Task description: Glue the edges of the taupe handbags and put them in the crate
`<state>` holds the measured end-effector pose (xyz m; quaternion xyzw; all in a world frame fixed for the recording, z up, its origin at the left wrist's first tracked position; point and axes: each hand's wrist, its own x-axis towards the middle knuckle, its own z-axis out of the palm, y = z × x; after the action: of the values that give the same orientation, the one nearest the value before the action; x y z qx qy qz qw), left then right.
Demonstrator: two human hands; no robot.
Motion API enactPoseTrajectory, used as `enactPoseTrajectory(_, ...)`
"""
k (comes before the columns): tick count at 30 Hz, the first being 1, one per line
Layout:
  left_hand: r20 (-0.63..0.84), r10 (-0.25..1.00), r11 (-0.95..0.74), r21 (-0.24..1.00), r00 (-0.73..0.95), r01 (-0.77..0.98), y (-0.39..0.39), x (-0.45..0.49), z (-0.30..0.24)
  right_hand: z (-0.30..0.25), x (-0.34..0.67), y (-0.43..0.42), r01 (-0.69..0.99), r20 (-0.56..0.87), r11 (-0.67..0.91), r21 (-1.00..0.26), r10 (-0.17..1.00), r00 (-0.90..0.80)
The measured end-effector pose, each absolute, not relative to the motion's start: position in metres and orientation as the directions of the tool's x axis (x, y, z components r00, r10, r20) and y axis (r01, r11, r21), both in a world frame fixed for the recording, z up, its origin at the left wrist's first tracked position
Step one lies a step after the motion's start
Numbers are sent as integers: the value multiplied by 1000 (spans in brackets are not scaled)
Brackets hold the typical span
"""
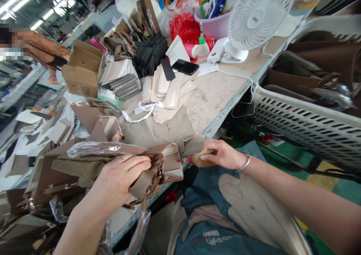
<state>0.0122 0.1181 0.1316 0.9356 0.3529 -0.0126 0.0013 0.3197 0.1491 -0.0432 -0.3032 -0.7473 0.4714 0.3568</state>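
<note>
My left hand (124, 176) is closed on the folded tan flap of a brown handbag (172, 161) lying at the table's edge. The bag's end panel, with a pale rim, faces right. In my right hand (221, 155) is a small yellowish squeeze bottle (199, 158) with a red neck. Its thin tip points left at the end panel; whether it touches cannot be made out. A plastic-wrapped handle (139, 228) hangs below my left hand, and another plastic-wrapped strip (104, 148) lies above it.
More brown bags (31, 210) crowd the left side. On the table (217, 97) are pale panels (172, 93), a phone (185, 67), a white fan (261, 20), a green-capped bottle (202, 48) and a cardboard box (83, 69). A white crate (307, 116) holds bags at right. A person (42, 46) stands far left.
</note>
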Motion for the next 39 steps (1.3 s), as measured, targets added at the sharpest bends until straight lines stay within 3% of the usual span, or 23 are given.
enactPoseTrajectory(4,-48,664,-747,-5,746,665,111,10,131,-45,321,151,52,261,375,-926,732,-629)
enactPoseTrajectory(10,-69,668,-744,-32,741,667,103,7,129,-50,318,157,96,285,378,-921,821,-495)
enactPoseTrajectory(15,-79,653,-757,-46,753,652,101,6,128,-51,323,153,22,241,325,-946,745,-622)
enactPoseTrajectory(20,-54,643,-765,-83,764,638,95,7,128,-51,317,158,46,265,324,-945,841,-473)
enactPoseTrajectory(25,-51,642,-764,-129,765,633,83,9,128,-55,314,157,89,125,200,-976,843,-523)
enactPoseTrajectory(29,-35,632,-773,-99,775,626,70,11,126,-54,319,148,71,30,88,-994,811,-584)
enactPoseTrajectory(34,-59,689,-724,-82,722,685,52,14,122,-46,328,139,70,70,119,-990,870,-488)
enactPoseTrajectory(39,-103,727,-685,-51,678,727,31,14,117,-43,330,126,53,172,244,-968,806,-566)
